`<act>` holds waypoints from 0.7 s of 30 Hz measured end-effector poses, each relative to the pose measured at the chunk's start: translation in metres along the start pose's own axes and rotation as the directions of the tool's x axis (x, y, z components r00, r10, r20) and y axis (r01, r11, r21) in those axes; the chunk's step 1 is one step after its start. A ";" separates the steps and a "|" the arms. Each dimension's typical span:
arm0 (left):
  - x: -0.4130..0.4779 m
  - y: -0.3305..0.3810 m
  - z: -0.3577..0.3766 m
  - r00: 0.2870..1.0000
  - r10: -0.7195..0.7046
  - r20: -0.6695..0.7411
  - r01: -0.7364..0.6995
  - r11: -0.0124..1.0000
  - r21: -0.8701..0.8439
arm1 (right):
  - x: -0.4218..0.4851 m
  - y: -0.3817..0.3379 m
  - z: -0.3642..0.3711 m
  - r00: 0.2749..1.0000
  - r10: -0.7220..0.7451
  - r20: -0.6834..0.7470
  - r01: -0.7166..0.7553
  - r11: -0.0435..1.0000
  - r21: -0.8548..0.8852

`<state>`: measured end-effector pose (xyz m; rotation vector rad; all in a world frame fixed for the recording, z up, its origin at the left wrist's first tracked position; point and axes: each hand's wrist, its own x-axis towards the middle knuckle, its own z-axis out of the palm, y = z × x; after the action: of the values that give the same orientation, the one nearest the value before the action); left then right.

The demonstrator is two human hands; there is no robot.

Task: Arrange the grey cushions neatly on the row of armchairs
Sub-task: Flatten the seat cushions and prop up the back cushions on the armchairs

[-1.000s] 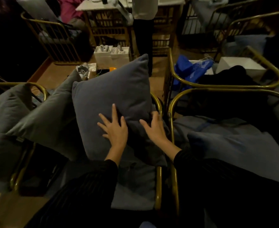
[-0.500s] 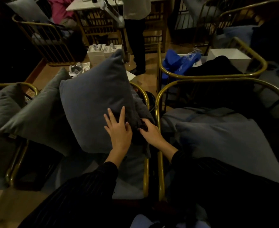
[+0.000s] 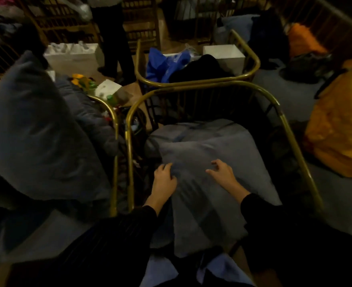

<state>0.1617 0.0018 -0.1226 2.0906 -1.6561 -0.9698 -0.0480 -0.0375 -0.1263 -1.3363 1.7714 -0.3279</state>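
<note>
A grey cushion (image 3: 204,204) lies flat on the seat of the gold-framed armchair (image 3: 283,121) in front of me, over a second grey pad (image 3: 191,131). My left hand (image 3: 164,179) curls its fingers into the cushion's left side. Resting on the cushion's top near its middle is my right hand (image 3: 222,175), fingers spread and bent. In the neighbouring armchair (image 3: 115,141) on the left, a big grey cushion (image 3: 36,131) stands upright, with another behind it.
Behind, a third gold armchair (image 3: 251,52) holds a blue bag (image 3: 162,65) and black clothing (image 3: 204,67), with a white box (image 3: 222,52) beyond. A person's legs (image 3: 113,38) stand at the back. An orange bag (image 3: 341,131) sits at right. Clutter and white paper (image 3: 107,87) lie on the floor.
Both hands left the upright cushion in the left armchair and moved right onto the flat cushion in the neighbouring chair. My view swung right with them.
</note>
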 end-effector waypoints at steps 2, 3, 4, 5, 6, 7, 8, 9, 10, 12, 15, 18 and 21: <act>0.005 0.005 0.034 0.987 -0.110 0.118 0.110 0.994 0.006 | 0.009 0.044 -0.032 0.997 0.083 -0.004 -0.083 0.995 -0.058; 0.008 0.006 0.050 0.974 -0.168 0.154 0.170 0.985 0.002 | 0.012 0.065 -0.045 0.992 0.123 -0.002 -0.123 0.989 -0.081; 0.011 0.006 0.064 0.958 -0.231 0.171 0.236 0.972 -0.009 | 0.015 0.083 -0.056 0.988 0.157 -0.004 -0.157 0.982 -0.103; 0.012 0.007 0.077 0.940 -0.292 0.178 0.301 0.953 -0.025 | 0.017 0.100 -0.066 0.984 0.179 -0.007 -0.179 0.976 -0.128; 0.014 0.009 0.090 0.920 -0.347 0.180 0.360 0.932 -0.045 | 0.019 0.115 -0.075 0.982 0.191 -0.006 -0.189 0.970 -0.153; 0.014 0.012 0.101 0.906 -0.385 0.176 0.401 0.914 -0.065 | 0.022 0.128 -0.082 0.979 0.202 -0.005 -0.200 0.966 -0.167; 0.013 0.016 0.110 0.893 -0.418 0.165 0.435 0.896 -0.087 | 0.025 0.140 -0.088 0.977 0.214 0.000 -0.211 0.964 -0.163; 0.013 0.020 0.118 0.884 -0.444 0.144 0.460 0.881 -0.110 | 0.029 0.151 -0.092 0.974 0.228 0.012 -0.224 0.963 -0.149; 0.014 0.023 0.124 0.874 -0.471 0.122 0.485 0.864 -0.137 | 0.033 0.161 -0.095 0.969 0.247 0.029 -0.242 0.962 -0.128; 0.017 0.025 0.131 0.852 -0.517 0.082 0.521 0.822 -0.228 | 0.041 0.175 -0.099 0.950 0.305 0.073 -0.301 0.952 -0.050; 0.024 0.018 0.139 0.799 -0.595 0.087 0.582 0.728 -0.362 | 0.049 0.191 -0.103 0.923 0.371 0.099 -0.380 0.920 0.093; 0.032 0.008 0.140 0.735 -0.665 0.131 0.633 0.604 -0.485 | 0.060 0.203 -0.103 0.909 0.399 0.123 -0.416 0.890 0.187; 0.051 -0.005 0.143 0.677 -0.720 0.151 0.657 0.499 -0.565 | 0.075 0.208 -0.100 0.888 0.444 0.122 -0.460 0.856 0.235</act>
<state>0.0759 -0.0207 -0.2458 2.2665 -0.2678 -1.3332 -0.2628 -0.0499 -0.2390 -0.7064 1.8527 -0.2381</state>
